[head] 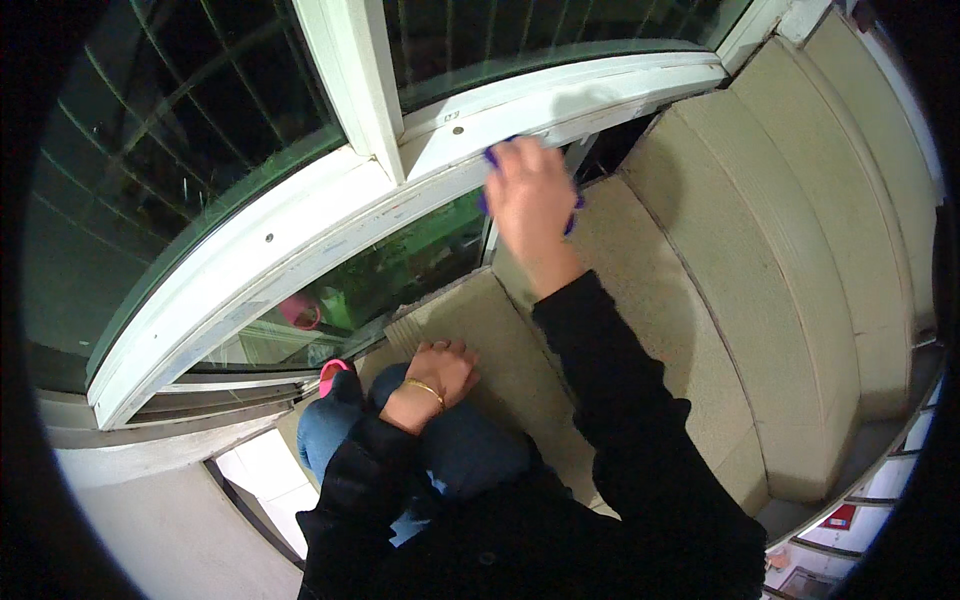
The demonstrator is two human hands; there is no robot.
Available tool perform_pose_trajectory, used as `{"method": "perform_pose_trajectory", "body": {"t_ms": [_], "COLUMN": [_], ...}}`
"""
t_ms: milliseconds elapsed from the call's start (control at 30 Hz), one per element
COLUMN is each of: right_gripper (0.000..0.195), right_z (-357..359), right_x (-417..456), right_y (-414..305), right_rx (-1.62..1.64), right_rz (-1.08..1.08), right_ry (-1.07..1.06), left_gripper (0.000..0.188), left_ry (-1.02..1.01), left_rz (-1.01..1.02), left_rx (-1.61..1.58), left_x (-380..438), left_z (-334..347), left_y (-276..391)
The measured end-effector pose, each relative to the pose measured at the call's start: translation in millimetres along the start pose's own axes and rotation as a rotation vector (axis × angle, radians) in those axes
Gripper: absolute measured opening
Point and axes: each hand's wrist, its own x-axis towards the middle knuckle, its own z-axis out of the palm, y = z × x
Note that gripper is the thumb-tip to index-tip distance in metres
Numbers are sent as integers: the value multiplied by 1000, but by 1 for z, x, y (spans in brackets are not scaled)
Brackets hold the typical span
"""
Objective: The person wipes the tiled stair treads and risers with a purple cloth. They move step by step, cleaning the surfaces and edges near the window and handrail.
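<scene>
My right hand [529, 199] is pressed down over a purple cloth [491, 159], and only the cloth's edges show around the fingers. Beneath it runs the lower rail of a white window frame [330, 274], scuffed and marked along its edge. On my bent knee in blue jeans [472, 450] rests my left hand [442, 371], with nothing in it and a gold-coloured bracelet [426, 388] at the wrist. Its fingers are slightly spread.
Beige tiled stairs [720, 225] rise on the right. Window panes [225, 97] with bars behind them stand ahead, and a lower glass pane [405, 277] reflects a pink shoe [330, 373]. A railing [862, 501] curves at the lower right.
</scene>
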Motion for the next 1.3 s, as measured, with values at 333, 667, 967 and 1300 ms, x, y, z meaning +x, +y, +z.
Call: {"method": "perform_pose_trajectory", "body": {"t_ms": [333, 667, 967, 1300], "right_gripper": [19, 27, 45, 41], "right_z": [18, -17, -30, 19], "right_x": [-34, -57, -99, -74], "right_y": [60, 36, 84, 82], "right_rx": [-78, 550, 214, 307], "right_rz": [156, 378, -172, -451], "right_ry": [-274, -146, -872, -794], "left_gripper": [35, 29, 25, 32], "left_ry": [23, 27, 34, -30], "left_rz": [-15, -44, -13, -60], "left_rx": [60, 6, -70, -39], "left_x": [-7, -3, 12, 19], "left_z": [4, 4, -1, 8], "left_y": [-2, -12, -3, -6]}}
